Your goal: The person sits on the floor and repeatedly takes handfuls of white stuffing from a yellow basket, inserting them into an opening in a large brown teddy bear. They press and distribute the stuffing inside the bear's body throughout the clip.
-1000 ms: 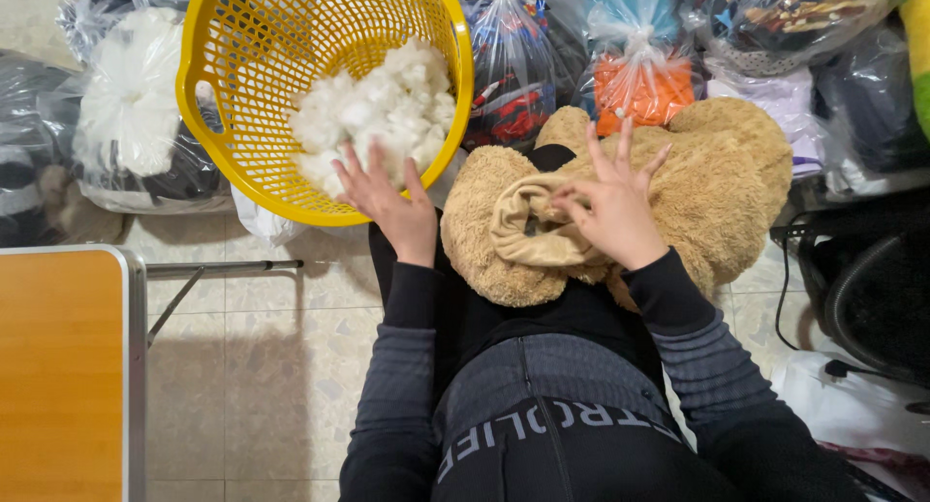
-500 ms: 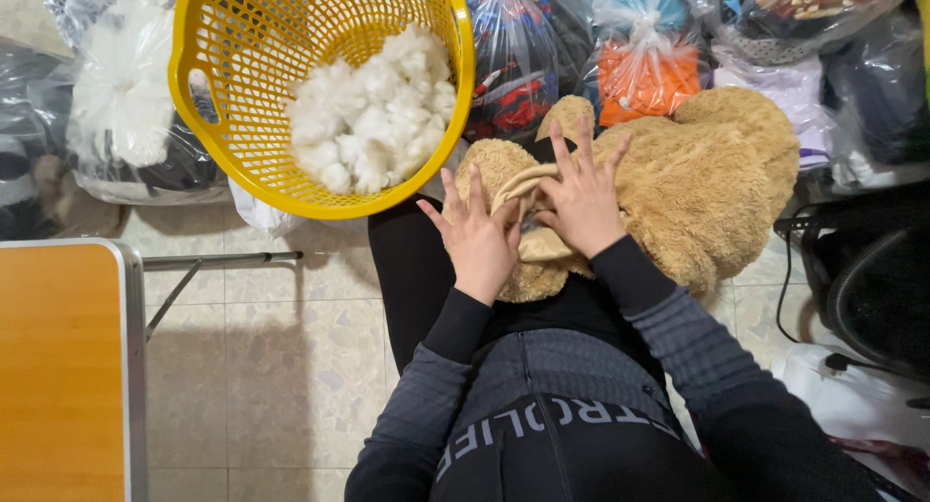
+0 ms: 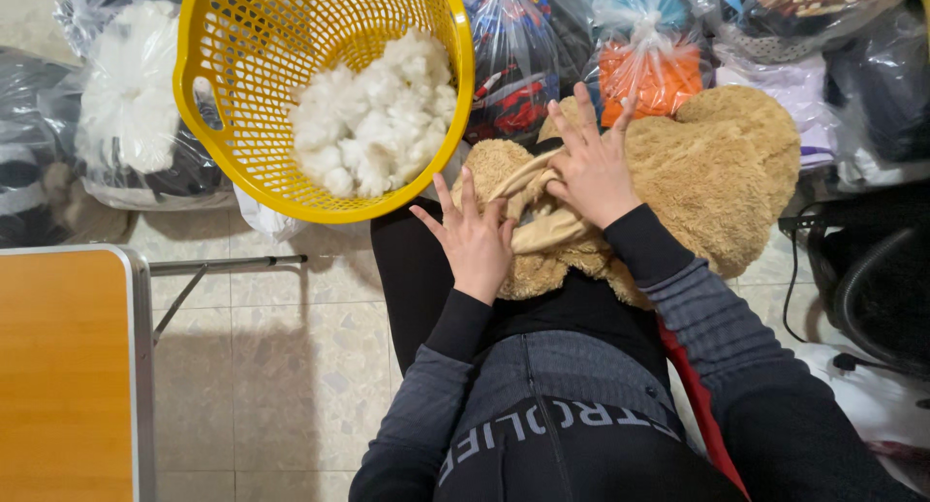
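A tan plush bear skin [image 3: 717,182] lies across my lap, its smooth lining turned out at an opening [image 3: 552,233]. My left hand [image 3: 475,238] rests at the opening's left edge, fingers fanned, thumb and forefinger on the lining. My right hand [image 3: 593,165] pinches the lining's upper edge, its other fingers spread over the fur. A yellow mesh basket [image 3: 291,209] tilts toward me at the upper left, holding clumps of white stuffing [image 3: 373,124]. No stuffing shows in either hand.
A wooden folding table [image 3: 63,366] with a metal leg [image 3: 228,263] stands at the left over a tiled floor. Clear plastic bags of fabric and toys [image 3: 644,71] and white filling [image 3: 126,85] line the back. A black chair [image 3: 872,289] is at the right.
My left hand left the basket's stuffing and came right onto the plush opening. My right hand slid up the plush a little, keeping hold of the lining's edge.
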